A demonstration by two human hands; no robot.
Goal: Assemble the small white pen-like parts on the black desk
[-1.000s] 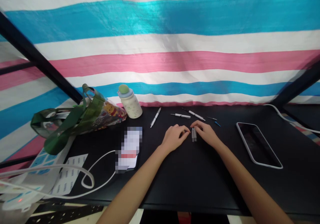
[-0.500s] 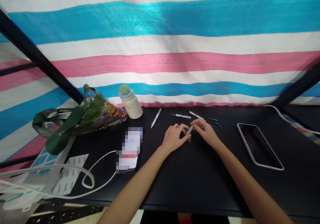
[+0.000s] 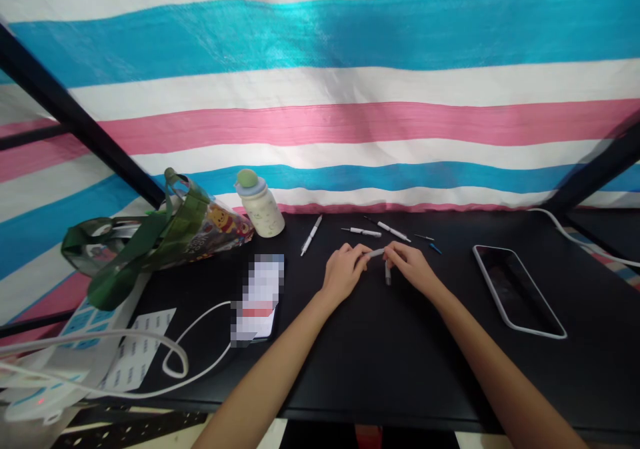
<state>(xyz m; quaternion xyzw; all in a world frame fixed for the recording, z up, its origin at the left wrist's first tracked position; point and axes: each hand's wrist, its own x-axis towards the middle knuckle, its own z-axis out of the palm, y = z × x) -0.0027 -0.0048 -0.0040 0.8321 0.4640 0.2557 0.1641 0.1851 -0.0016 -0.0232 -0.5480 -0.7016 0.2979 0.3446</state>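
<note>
My left hand [image 3: 345, 270] and my right hand [image 3: 411, 266] meet over the middle of the black table. Between their fingertips is a slim grey-white piece [image 3: 376, 253], lying nearly level, its left end pinched by my left hand and its right end by my right. A small grey translucent part [image 3: 388, 274] points down just below my right fingertips; whether those fingers touch it is unclear. Beyond the hands lie a white pen [image 3: 364, 232], another white pen with a dark tip [image 3: 394, 231], a thin dark rod [image 3: 425, 237] and a small blue piece [image 3: 435, 248].
A white pen [image 3: 311, 235] lies left of the hands, near a bottle [image 3: 264, 212] and a green bag [image 3: 175, 235]. A phone with a blurred screen [image 3: 260, 299] and a white cable [image 3: 207, 312] are at left. Another phone [image 3: 520, 292] lies at right.
The grey-white piece has turned from steeply slanted to nearly level. My left fingers have shifted slightly up and left, and the small grey part below shows more clearly.
</note>
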